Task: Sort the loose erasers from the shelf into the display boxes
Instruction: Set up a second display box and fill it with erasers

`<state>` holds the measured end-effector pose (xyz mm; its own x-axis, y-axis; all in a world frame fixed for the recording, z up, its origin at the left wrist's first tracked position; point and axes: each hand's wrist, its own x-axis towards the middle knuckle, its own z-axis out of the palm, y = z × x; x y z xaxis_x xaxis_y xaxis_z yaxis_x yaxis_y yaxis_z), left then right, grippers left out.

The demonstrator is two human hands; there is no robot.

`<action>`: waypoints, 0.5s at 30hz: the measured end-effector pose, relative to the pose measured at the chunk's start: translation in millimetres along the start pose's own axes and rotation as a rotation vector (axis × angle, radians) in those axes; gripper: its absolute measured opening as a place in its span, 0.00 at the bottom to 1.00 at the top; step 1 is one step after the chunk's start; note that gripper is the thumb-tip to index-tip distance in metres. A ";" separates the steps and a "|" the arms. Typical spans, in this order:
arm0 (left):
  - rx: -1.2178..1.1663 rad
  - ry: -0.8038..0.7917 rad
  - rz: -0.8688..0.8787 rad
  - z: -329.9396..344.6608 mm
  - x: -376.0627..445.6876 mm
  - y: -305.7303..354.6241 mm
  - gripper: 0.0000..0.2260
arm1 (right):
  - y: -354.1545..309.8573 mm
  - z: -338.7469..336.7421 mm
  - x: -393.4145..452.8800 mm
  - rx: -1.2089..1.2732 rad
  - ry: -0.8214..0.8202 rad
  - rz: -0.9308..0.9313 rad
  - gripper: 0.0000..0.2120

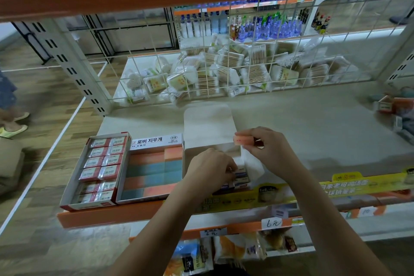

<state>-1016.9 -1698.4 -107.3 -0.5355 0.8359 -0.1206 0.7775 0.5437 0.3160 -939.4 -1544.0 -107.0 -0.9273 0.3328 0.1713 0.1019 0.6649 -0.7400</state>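
A person is working at a pale grey shop shelf point(313, 123) with an orange front edge, where three cardboard display boxes are sitting side by side. The right hand point(266, 148) is pinching a small pink-orange rectangular eraser point(243, 140) between thumb and fingertips, holding it in the air just above the open white display box point(208, 127), whose tall lid flap is standing up behind it. The left hand point(210, 171) is reaching down into that same box, its curled fingers resting on white paper-sleeved erasers with blue and red bands point(240, 178); whether it is gripping one cannot be told. Just left, touching it, the middle display box point(154, 141) is showing rows of orange and teal block erasers point(152, 172), and its raised white lid is carrying Korean lettering, "로버 지우개", and a "36" mark. Leftmost, a red-and-white box point(71, 205) is holding wrapped erasers marked "2B" point(100, 163). A handwritten price tag point(274, 223) reading "6元" is hanging on the shelf edge below, beside a yellow promotional strip point(336, 188) whose print is too blurred to read. Behind a white wire grid point(224, 63), packets of cotton swabs point(230, 71) are lying heaped.
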 end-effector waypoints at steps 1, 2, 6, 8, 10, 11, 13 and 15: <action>0.000 -0.013 0.008 0.1 0.5 -1.3 0.12 | -0.1 -0.2 0.4 -0.011 -0.006 0.001 0.16; -0.002 -0.032 0.018 -0.1 0.9 -2.7 0.12 | -0.2 -0.4 0.7 -0.022 -0.012 0.003 0.17; -0.038 -0.088 0.033 -5.4 2.7 -8.1 0.12 | -0.9 -2.4 1.4 -0.033 -0.042 0.006 0.17; -0.099 -0.073 0.019 -8.5 2.0 -11.2 0.12 | -1.5 -3.9 2.2 -0.032 -0.056 0.002 0.17; -0.115 -0.037 0.019 -11.9 1.6 -14.4 0.11 | -2.6 -6.1 3.1 -0.028 -0.057 -0.003 0.18; -0.118 -0.025 0.020 -13.7 1.6 -15.9 0.11 | -3.5 -7.1 3.5 -0.026 -0.057 -0.005 0.18; -0.131 -0.028 0.014 -16.7 2.4 -17.6 0.10 | -5.2 -8.5 4.3 -0.025 -0.069 -0.017 0.18; -0.132 -0.048 0.006 -17.5 3.4 -17.9 0.09 | -6.3 -9.6 5.4 -0.029 -0.086 -0.026 0.18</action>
<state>-1038.4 -1706.6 -96.9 -0.5117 0.8437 -0.1622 0.7290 0.5262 0.4378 -941.6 -1540.0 -95.2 -0.9570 0.2578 0.1330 0.0869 0.6922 -0.7164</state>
